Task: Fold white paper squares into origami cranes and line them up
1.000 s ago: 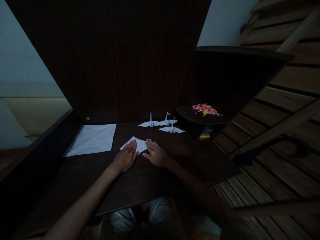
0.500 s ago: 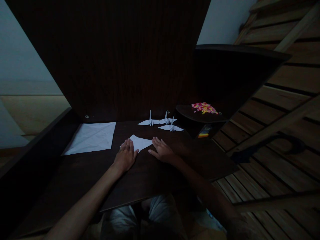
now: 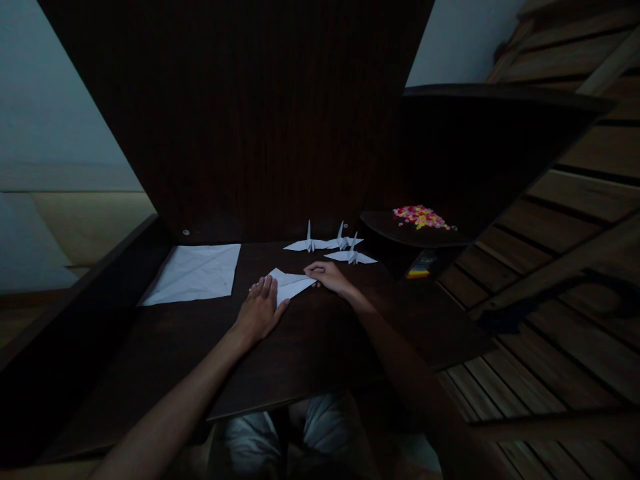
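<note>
A folded piece of white paper (image 3: 290, 285), kite-like in outline, lies on the dark desk (image 3: 280, 363) between my hands. My left hand (image 3: 259, 308) rests flat over its left end, fingers stretched out and pressing it down. At the pointed right end, my right hand (image 3: 331, 277) pinches the tip, and a fold line runs along the paper from there. Behind the paper stand three white origami cranes, one at the left (image 3: 310, 245), one behind (image 3: 342, 243) and one nearer to me (image 3: 352, 257), their wings spread.
A creased white paper sheet (image 3: 193, 273) lies flat at the desk's left. On a corner shelf (image 3: 380, 223) at the right sits a pile of small pink, red and yellow pieces (image 3: 423, 217). A tall dark panel (image 3: 250, 120) rises behind; wooden slats (image 3: 565, 247) are at the right.
My right hand has gone from lying open beside the paper's tip to pinching that tip. My left hand stays flat on the paper. The whole view has shifted slightly.
</note>
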Motion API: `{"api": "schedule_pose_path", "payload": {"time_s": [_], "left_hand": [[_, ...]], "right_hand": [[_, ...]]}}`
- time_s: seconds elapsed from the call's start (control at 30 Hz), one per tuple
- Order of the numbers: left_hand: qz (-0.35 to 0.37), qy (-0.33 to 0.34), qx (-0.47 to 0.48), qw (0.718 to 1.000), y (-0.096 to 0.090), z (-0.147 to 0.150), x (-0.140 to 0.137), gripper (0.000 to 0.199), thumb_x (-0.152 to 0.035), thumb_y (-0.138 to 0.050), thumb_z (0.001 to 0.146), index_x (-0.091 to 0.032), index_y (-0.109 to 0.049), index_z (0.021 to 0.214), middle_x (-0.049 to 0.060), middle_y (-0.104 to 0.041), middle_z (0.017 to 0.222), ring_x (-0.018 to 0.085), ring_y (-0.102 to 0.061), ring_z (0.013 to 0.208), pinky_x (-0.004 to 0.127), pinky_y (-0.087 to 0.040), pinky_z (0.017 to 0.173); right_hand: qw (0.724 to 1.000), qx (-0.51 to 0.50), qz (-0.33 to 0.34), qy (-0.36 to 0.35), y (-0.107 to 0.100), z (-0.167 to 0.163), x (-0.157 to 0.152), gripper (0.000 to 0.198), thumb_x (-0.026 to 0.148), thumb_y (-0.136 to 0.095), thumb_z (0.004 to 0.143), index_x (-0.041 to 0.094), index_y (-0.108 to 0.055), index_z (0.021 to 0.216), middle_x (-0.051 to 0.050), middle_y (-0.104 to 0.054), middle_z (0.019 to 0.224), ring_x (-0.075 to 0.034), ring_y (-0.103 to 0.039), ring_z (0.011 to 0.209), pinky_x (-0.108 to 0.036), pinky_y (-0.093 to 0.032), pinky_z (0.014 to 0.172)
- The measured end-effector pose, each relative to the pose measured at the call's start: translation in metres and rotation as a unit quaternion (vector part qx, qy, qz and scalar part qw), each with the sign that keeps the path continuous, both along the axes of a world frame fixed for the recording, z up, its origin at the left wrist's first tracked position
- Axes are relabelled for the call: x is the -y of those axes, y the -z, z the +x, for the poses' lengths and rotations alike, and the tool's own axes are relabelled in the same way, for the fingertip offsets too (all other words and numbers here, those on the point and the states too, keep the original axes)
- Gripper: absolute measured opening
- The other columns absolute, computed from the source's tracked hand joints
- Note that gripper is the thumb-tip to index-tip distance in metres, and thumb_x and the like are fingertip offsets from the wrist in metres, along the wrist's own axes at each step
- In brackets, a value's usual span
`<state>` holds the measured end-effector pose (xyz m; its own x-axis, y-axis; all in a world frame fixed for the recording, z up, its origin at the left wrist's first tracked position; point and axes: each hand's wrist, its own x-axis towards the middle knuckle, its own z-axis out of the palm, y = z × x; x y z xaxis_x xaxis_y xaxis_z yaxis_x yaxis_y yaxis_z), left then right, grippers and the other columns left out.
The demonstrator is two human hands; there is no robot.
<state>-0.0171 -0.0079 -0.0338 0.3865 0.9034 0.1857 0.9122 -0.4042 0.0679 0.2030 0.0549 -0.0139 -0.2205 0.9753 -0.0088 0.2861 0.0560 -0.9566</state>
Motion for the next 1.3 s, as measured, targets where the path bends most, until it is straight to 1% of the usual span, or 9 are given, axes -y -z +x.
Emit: {"api": "schedule_pose_path", "payload": {"time_s": [0.17, 0.43, 0.67, 0.77, 0.9, 1.0, 1.1, 1.23, 1.3], "left_hand": [[-0.013, 0.032, 0.010, 0.999, -0.007, 0.004, -0.001, 0.077, -0.061, -0.038, 0.086, -0.004, -0.037, 0.138, 0.023, -0.037, 0.145, 0.037, -0.027, 0.136, 0.055, -0.024, 0.109], [0.012, 0.077, 0.025, 0.997, -0.016, 0.008, -0.001, 0.042, -0.035, -0.037, 0.094, -0.012, -0.048, 0.127, 0.019, -0.052, 0.133, 0.030, -0.046, 0.126, 0.045, -0.039, 0.103], [0.012, 0.080, 0.021, 0.996, -0.030, 0.000, -0.006, 0.031, -0.013, -0.036, 0.090, -0.013, -0.052, 0.116, 0.017, -0.066, 0.105, 0.026, -0.067, 0.092, 0.036, -0.054, 0.076], [0.071, 0.097, 0.094, 0.988, -0.035, -0.010, -0.010, 0.031, -0.013, -0.037, 0.088, -0.013, -0.051, 0.117, 0.016, -0.066, 0.106, 0.025, -0.067, 0.089, 0.035, -0.054, 0.073], [0.150, 0.086, 0.291, 0.941, -0.045, -0.019, -0.007, 0.029, -0.024, -0.036, 0.093, -0.015, -0.055, 0.113, 0.009, -0.067, 0.100, 0.018, -0.066, 0.082, 0.029, -0.051, 0.075], [0.110, 0.002, 0.412, 0.905, -0.054, -0.018, -0.001, 0.031, -0.034, -0.036, 0.094, -0.015, -0.061, 0.096, 0.003, -0.064, 0.078, 0.015, -0.060, 0.067, 0.024, -0.048, 0.064], [0.029, -0.032, 0.501, 0.865, -0.055, -0.015, -0.004, 0.036, -0.043, -0.038, 0.091, -0.015, -0.061, 0.084, 0.001, -0.060, 0.070, 0.015, -0.055, 0.065, 0.023, -0.045, 0.059], [-0.089, -0.045, 0.563, 0.820, -0.041, -0.014, -0.016, 0.046, -0.051, -0.045, 0.085, -0.012, -0.062, 0.102, 0.003, -0.063, 0.072, 0.017, -0.058, 0.065, 0.025, -0.045, 0.056], [-0.127, -0.046, 0.538, 0.832, -0.032, -0.014, -0.021, 0.052, -0.050, -0.046, 0.084, -0.009, -0.057, 0.115, 0.004, -0.065, 0.074, 0.018, -0.060, 0.065, 0.026, -0.046, 0.055]], "right_hand": [[0.994, -0.106, -0.022, 0.016, -0.002, -0.008, 0.006, 0.017, 0.030, -0.071, 0.067, 0.014, -0.069, 0.071, -0.002, -0.066, 0.065, -0.009, -0.055, 0.050, -0.020, -0.043, 0.044], [0.987, -0.154, -0.044, -0.006, -0.019, -0.009, 0.019, 0.056, 0.063, -0.047, 0.081, 0.012, -0.069, 0.076, -0.007, -0.065, 0.059, -0.012, -0.058, 0.045, -0.022, -0.044, 0.044], [0.971, -0.233, 0.012, -0.061, -0.017, -0.007, 0.021, 0.051, 0.057, -0.043, 0.083, 0.017, -0.063, 0.106, -0.009, -0.071, 0.085, -0.015, -0.062, 0.059, -0.025, -0.045, 0.051], [0.962, -0.260, 0.084, -0.016, -0.015, -0.008, 0.020, 0.046, 0.051, -0.043, 0.084, 0.022, -0.056, 0.117, -0.008, -0.068, 0.103, -0.018, -0.063, 0.076, -0.027, -0.046, 0.058], [0.962, -0.226, 0.152, 0.005, -0.011, -0.012, 0.019, 0.045, 0.044, -0.055, 0.079, 0.024, -0.053, 0.119, -0.007, -0.060, 0.122, -0.022, -0.055, 0.109, -0.035, -0.045, 0.087], [0.970, -0.192, 0.146, -0.030, -0.008, -0.018, 0.021, 0.057, 0.039, -0.067, 0.071, 0.027, -0.048, 0.124, -0.007, -0.056, 0.127, -0.023, -0.051, 0.115, -0.038, -0.042, 0.094], [0.976, -0.176, 0.124, -0.039, -0.003, -0.025, 0.023, 0.064, 0.034, -0.073, 0.067, 0.027, -0.045, 0.124, -0.005, -0.062, 0.111, -0.019, -0.059, 0.095, -0.034, -0.046, 0.082], [0.981, -0.157, 0.111, -0.025, 0.005, -0.028, 0.021, 0.061, 0.031, -0.071, 0.068, 0.026, -0.045, 0.123, 0.003, -0.061, 0.081, -0.012, -0.056, 0.068, -0.027, -0.045, 0.068], [0.988, -0.106, 0.114, -0.021, 0.008, -0.026, 0.020, 0.052, 0.030, -0.068, 0.070, 0.023, -0.050, 0.118, 0.003, -0.059, 0.076, -0.011, -0.054, 0.065, -0.025, -0.043, 0.064]]}}
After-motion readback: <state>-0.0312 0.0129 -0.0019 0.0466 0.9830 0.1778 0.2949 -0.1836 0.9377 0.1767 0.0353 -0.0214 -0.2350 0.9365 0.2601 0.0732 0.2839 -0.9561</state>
